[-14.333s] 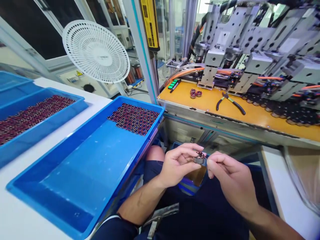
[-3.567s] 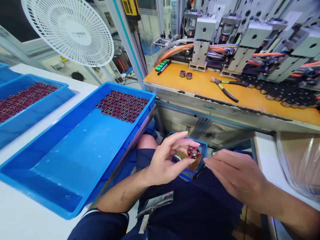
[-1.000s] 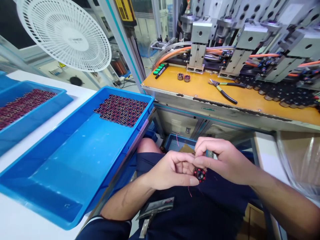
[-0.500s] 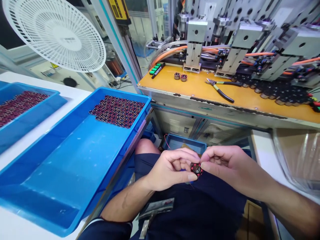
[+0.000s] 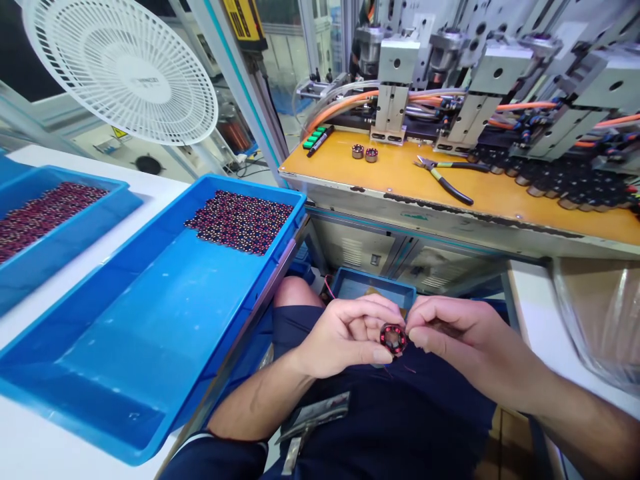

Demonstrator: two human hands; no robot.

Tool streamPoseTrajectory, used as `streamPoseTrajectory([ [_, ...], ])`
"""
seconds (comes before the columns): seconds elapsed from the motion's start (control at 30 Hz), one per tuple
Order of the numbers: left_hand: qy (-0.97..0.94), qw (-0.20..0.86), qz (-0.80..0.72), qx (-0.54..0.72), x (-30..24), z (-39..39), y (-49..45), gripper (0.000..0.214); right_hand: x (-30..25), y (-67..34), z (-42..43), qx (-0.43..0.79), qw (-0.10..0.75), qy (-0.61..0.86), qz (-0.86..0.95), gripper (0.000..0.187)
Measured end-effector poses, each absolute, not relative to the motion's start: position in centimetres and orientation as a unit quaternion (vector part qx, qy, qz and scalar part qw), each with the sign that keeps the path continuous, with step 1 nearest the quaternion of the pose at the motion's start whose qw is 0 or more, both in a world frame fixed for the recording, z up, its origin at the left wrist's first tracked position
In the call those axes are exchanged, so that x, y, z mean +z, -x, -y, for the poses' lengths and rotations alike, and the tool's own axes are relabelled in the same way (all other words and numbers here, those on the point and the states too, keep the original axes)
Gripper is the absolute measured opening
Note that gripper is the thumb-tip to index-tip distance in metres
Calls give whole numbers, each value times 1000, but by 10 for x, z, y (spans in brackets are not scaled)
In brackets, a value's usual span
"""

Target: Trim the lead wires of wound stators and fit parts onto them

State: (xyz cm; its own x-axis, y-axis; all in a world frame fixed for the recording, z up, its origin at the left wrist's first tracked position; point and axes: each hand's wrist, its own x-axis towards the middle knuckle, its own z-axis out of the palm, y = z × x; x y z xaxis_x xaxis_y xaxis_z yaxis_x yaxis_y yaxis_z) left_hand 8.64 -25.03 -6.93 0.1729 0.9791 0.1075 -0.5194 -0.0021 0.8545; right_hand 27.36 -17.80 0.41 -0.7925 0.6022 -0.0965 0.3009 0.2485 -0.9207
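Note:
Over my lap, my left hand grips a small ring-shaped motor stator between thumb and fingers. Copper-dark windings and red spots ring its open centre, which faces up toward me. Thin wire ends hang below it. My right hand is pinched closed at the stator's right edge; whatever lies between thumb and forefinger is too small to make out. Many similar stators are packed at the far end of a long blue tray on my left.
A second blue tray of stators stands further left, near a white fan. On the orange bench are cutting pliers, two stators, a marker and several dark cylindrical parts below machine heads. Plastic-wrapped material sits at right.
The stator has turned so its open ring faces me more squarely. My right hand has shifted slightly right from it. The whole view has moved a little.

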Motion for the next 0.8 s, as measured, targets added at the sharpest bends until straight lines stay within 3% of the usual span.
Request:
streamPoseTrajectory([
  [0.27, -425, 614, -306, 591, -70, 249, -87, 37, 0, -276, 179, 567, 139, 292, 757, 19],
  [0.53, -403, 654, -253, 588, -69, 247, -86, 34, -5, -276, 176, 632, 108, 300, 706, 23],
  [0.8, -429, 617, -282, 597, -71, 248, -88, 36, 1, -275, 187, 571, 159, 288, 752, 20],
])
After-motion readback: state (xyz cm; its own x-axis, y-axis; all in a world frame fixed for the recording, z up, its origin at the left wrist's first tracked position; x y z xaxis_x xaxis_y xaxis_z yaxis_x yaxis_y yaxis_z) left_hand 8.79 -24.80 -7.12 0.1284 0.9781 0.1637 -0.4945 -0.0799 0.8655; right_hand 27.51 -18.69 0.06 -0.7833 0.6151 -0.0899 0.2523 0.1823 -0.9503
